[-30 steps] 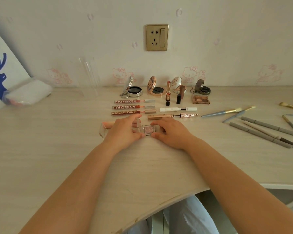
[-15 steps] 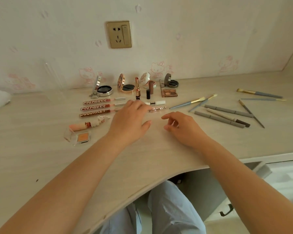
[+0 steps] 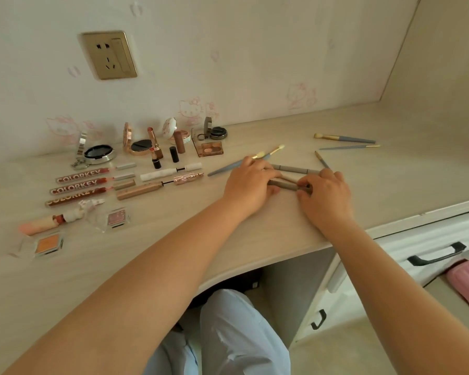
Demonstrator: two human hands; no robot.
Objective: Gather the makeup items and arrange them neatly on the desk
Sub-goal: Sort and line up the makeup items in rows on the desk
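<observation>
Three grey pencils (image 3: 287, 185) lie right of centre on the worktop (image 3: 390, 169), long axes running left to right and fanned slightly, the far one (image 3: 295, 168) apart from the two near ones. The left hand (image 3: 248, 182) covers their left ends, fingers curled over them; the right hand (image 3: 324, 190) pinches the right ends of the near pair.

Two blue-grey brushes (image 3: 228, 167) point far-right from under the left hand, gold ferrules showing past the knuckles. A thin brush (image 3: 321, 159) angles away just beyond the right hand. Two more brushes (image 3: 344, 138) lie farther right, parallel, left to right.

To the left, three COLORKEY tubes (image 3: 79, 182) lie in a stacked row, left to right, with two mascara wands (image 3: 157, 182) beside them. Four open compacts (image 3: 99, 152) stand along the wall, with lipsticks (image 3: 155, 147) and an eyeshadow palette (image 3: 210, 148) among them. Near-left: a pink tube (image 3: 44, 221) and two small square pans (image 3: 49, 243).
</observation>
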